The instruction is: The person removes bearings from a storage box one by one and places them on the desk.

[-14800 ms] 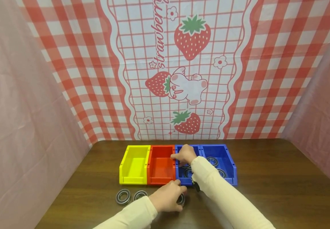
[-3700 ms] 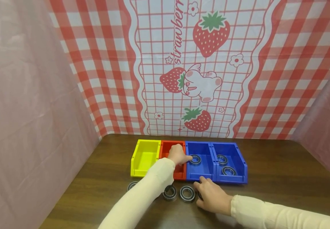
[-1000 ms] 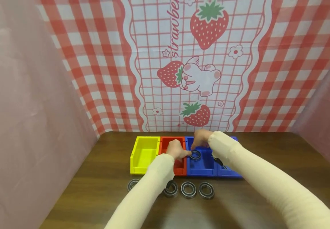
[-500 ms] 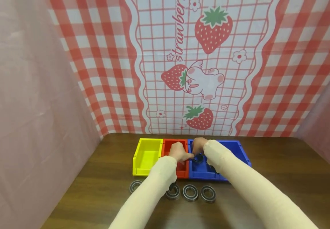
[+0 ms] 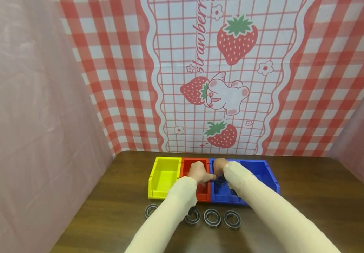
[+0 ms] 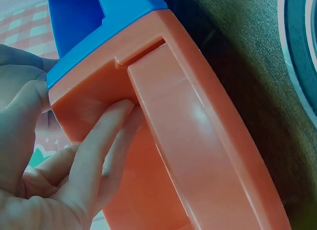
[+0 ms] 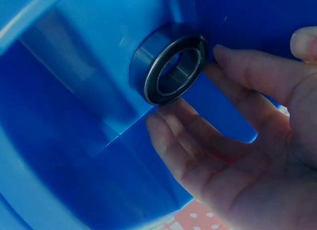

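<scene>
A strawberry-printed, red-checked cloth (image 5: 131,88) hangs behind the brown tabletop (image 5: 311,196), on which the red bin (image 5: 202,197) stands. Left of the red bin is a yellow bin (image 5: 166,177); right of it comes the near blue bin (image 5: 226,199), then the far blue bin (image 5: 257,169). The left hand (image 5: 197,172) reaches into the red bin, thumb and fingers pinching its right side wall. Just right of the red bin, inside the near blue bin, the right hand (image 5: 220,167) has its fingers curled round a bearing (image 7: 154,74). Four loose rings (image 5: 205,218) lie in front of the red bin.
</scene>
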Demonstrator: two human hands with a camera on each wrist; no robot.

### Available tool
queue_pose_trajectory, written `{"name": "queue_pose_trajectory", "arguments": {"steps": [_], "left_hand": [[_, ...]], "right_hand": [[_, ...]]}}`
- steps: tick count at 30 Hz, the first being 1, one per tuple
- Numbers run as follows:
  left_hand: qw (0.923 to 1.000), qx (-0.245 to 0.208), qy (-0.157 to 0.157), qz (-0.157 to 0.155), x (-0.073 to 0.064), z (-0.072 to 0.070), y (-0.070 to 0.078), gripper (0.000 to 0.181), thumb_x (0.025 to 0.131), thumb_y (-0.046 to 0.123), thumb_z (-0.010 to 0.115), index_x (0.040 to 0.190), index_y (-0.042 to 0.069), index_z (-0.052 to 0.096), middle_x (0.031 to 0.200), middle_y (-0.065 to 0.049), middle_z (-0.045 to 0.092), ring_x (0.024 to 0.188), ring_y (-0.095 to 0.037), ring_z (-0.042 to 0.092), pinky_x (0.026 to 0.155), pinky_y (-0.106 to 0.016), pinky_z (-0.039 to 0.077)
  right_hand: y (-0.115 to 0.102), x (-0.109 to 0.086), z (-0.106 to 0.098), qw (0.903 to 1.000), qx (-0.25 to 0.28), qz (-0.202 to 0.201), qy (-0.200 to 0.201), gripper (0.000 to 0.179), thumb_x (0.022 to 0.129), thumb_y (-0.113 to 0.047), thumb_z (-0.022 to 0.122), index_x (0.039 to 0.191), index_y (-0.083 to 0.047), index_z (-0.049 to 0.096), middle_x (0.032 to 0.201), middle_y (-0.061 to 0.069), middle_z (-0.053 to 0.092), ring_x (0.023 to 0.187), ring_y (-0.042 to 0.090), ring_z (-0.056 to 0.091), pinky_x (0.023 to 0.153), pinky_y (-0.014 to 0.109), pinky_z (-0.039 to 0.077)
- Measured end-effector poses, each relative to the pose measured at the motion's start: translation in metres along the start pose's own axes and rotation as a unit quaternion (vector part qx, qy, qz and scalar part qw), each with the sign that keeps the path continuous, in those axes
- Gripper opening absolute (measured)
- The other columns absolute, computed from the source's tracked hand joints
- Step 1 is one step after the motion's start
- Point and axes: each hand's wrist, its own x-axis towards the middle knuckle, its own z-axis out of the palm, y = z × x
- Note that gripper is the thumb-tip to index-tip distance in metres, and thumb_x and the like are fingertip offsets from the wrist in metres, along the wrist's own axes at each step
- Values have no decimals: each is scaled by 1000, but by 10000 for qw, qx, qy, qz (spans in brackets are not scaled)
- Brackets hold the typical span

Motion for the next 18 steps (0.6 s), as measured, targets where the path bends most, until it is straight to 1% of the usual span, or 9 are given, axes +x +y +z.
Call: {"name": "queue_pose_trajectory", "arguments": {"steps": [1,3,6,8,9,11,15,16,18], "left_hand": [[10000,-1,1,9,0,0,0,36,75,30,82,88,1,64,67,-8,64,48,-16,63,60,-27,57],[10000,-21,-6,26,0,0,0,36,75,30,81,87,1,64,67,-7,64,48,-16,64,60,-27,57],[10000,-29,2,45,0,-1,-1,36,76,30,81,87,1,64,66,-7,63,50,-17,65,61,-27,57],[10000,-32,8,50,0,-1,0,35,76,31,81,87,2,63,65,-7,63,51,-17,66,60,-27,57],[10000,-26,9,53,0,-1,0,35,76,30,81,86,2,63,65,-7,63,51,-18,66,60,-27,57],[10000,-20,-2,63,0,-1,0,35,76,31,81,86,2,63,64,-7,63,51,-18,66,59,-27,57],[10000,20,-17,89,1,0,0,35,76,31,81,83,2,63,63,-7,63,50,-17,65,57,-26,56],[10000,30,-19,88,1,0,0,35,76,32,81,82,2,63,62,-7,63,50,-17,64,57,-26,55],[9999,67,-20,87,1,1,-1,35,76,33,81,81,2,63,62,-7,63,49,-16,64,56,-26,55]], "right_hand": [[-3,-4,-4,9999,-18,-125,-6,38,69,-42,75,78,-5,71,76,9,61,70,22,53,67,34,53],[-14,-20,-20,9995,242,-17,-178,37,68,-40,78,77,-5,71,77,9,62,71,22,53,67,34,53],[-39,-53,-54,9984,423,146,-356,27,68,-30,78,76,-5,70,76,8,62,69,21,53,65,33,52],[-55,-71,-74,9954,519,476,-645,24,70,-22,78,84,-4,72,86,10,66,77,23,57,73,36,54],[-52,-70,-72,9972,451,266,-539,24,71,-25,77,81,-4,72,82,9,65,74,22,55,70,34,54],[-46,-63,-64,9974,338,247,-590,28,73,-31,76,82,-5,73,84,9,66,77,22,57,72,35,54],[-13,-28,-20,9997,161,-87,-166,27,69,-38,74,71,-11,71,71,4,62,66,18,53,61,31,51],[-17,-30,-22,9995,169,79,-256,22,70,-34,75,74,-13,72,73,4,64,69,19,55,64,33,53],[-26,-46,-29,9994,314,82,-97,14,67,-26,74,70,-12,72,69,3,63,65,18,53,61,32,52]]}}
